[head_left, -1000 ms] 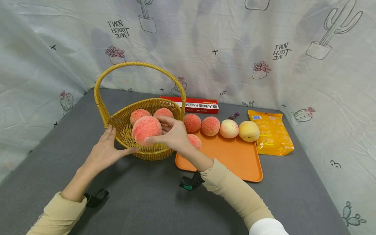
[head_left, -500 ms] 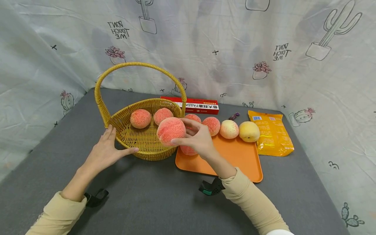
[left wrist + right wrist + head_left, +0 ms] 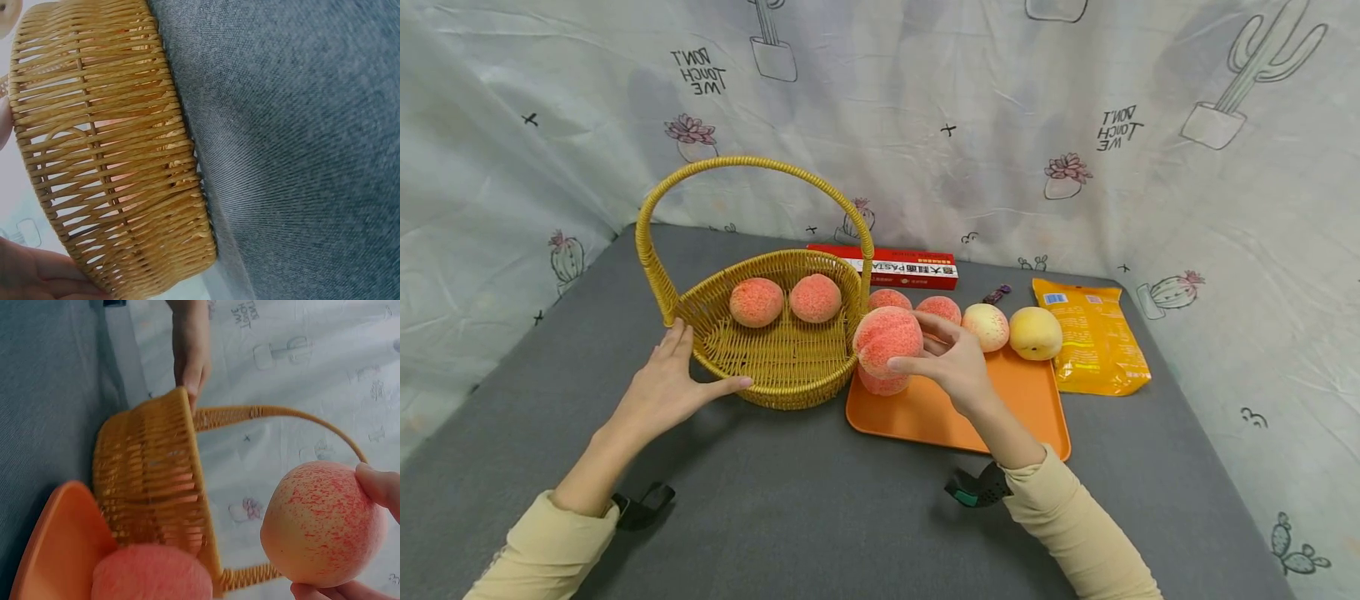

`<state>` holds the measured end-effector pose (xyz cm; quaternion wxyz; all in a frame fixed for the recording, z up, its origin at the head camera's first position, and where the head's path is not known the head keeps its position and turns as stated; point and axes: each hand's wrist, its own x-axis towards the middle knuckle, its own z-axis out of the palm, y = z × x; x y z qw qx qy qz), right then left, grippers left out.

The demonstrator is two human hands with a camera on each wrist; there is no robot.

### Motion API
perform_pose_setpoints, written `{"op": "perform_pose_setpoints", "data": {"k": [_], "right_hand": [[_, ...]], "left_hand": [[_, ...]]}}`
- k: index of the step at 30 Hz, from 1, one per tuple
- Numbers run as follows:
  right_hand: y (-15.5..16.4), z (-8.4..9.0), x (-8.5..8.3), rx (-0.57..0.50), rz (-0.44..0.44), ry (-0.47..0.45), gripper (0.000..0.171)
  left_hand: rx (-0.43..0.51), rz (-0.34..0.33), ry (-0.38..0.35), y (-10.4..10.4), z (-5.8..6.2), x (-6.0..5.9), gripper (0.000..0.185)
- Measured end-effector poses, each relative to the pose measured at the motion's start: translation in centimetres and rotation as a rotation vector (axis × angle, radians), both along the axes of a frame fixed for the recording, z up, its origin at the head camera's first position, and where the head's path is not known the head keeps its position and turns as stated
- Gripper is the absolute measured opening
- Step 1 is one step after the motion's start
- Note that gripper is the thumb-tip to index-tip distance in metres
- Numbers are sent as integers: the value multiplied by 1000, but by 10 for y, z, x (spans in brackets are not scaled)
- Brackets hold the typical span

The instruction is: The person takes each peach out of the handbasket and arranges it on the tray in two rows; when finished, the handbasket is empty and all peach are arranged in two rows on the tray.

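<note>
My right hand (image 3: 958, 367) pinches a fuzzy pink-red peach (image 3: 887, 342) between thumb and fingers, raised over the left end of an orange tray (image 3: 992, 417). In the right wrist view this peach (image 3: 325, 525) shows a pale yellow side speckled red. Another pink peach (image 3: 883, 386) on the tray is partly hidden beneath it. With fingers spread, my left hand (image 3: 666, 387) rests against the rim of a yellow wicker basket (image 3: 790, 398), its thumb along the near edge. Inside the basket sit two peaches, one orange-red (image 3: 756, 302) and one pink (image 3: 816, 297).
Along the tray's back edge are two red peaches, a cream peach (image 3: 985, 327) and a yellow peach (image 3: 1035, 333). A red pasta box (image 3: 917, 268) lies behind, near a small purple-wrapped item (image 3: 997, 294). An orange packet (image 3: 1097, 342) lies right. The basket's tall handle (image 3: 752, 162) arches up.
My right hand has carried the peach rightward, from above the basket to above the tray's left end. The left hand has stayed at the basket rim.
</note>
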<state>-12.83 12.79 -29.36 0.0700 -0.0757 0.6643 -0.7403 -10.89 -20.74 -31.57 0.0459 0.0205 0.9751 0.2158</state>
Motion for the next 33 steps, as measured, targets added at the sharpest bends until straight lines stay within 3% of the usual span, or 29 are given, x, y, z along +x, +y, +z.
{"op": "perform_pose_setpoints", "data": {"k": [7,22,28,33], "right_hand": [[23,-6,3,26,-44,-24,65],[59,-34,-6,242,-167,-21,65],[65,-48,-11,326,-224,-65,64],[68,-53,-14,436,-223,-81,64]], "left_hand": [[-6,0,2,1,0,-1,116],[-5,6,-9,0,0,1,116],[-1,0,4,0,0,0,115],[-2,5,-1,0,-1,0,115]]}}
